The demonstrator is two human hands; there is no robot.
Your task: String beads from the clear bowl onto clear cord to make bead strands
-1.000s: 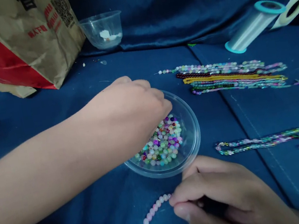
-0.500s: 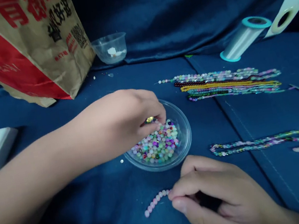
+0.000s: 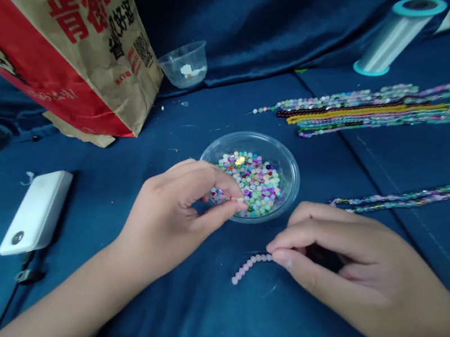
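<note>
A clear round bowl (image 3: 291, 181) holds many small multicoloured beads (image 3: 259, 183). My left hand (image 3: 188, 208) is at the bowl's near left rim, thumb and forefinger pinched on what looks like a small pale bead. My right hand (image 3: 342, 258), in front of the bowl, pinches the end of a short strand of pale pink beads (image 3: 251, 264). The strand curves out to the left from the fingertips, above the dark blue cloth. Whatever lies inside the right fingers is hidden.
Finished bead strands (image 3: 369, 108) lie at the right, with another looped strand (image 3: 417, 198) nearer. A wire spool (image 3: 396, 39), paper bag (image 3: 85, 71), small clear cup (image 3: 187, 63) and white power bank (image 3: 38, 212) with a cable stand around.
The view has shifted, bringing the whole power bank into sight. My left hand has drawn back from over the beads to the bowl's near left side. My right hand still pinches the pink strand.
</note>
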